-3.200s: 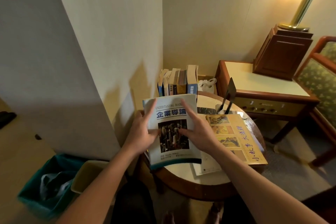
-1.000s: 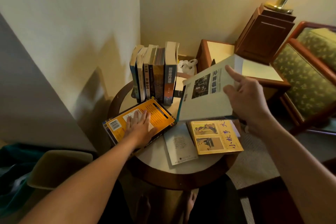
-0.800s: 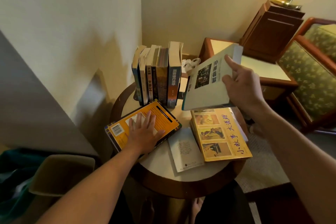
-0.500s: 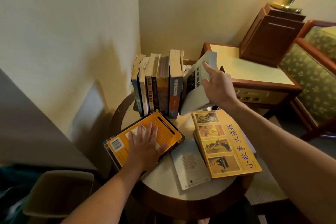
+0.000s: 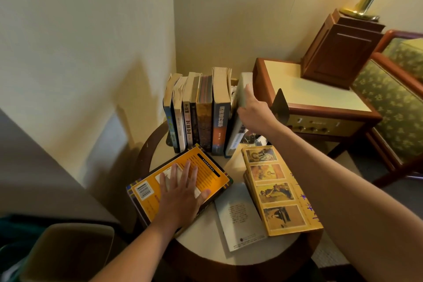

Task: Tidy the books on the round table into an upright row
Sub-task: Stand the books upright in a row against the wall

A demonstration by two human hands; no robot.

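The white book [image 5: 238, 121], in the air a moment ago, now leans against the right end of the upright row [image 5: 201, 117]. The right hand [image 5: 253, 113] grips it, fingers on its cover, while the left hand [image 5: 180, 192] lies flat with straight fingers on the orange book [image 5: 206, 171]. That book, a yellow picture book [image 5: 279, 190] and a thin booklet [image 5: 240, 217] remain flat on the round desk [image 5: 201, 233], set in a wall corner beside a wooden cabinet [image 5: 297, 89] and an armchair [image 5: 389, 103].

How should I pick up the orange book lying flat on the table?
Pinch its near-left corner, coming from the left: the orange book lies flat, and that corner seems to stick out past the round table rim, so fingers can slip underneath.
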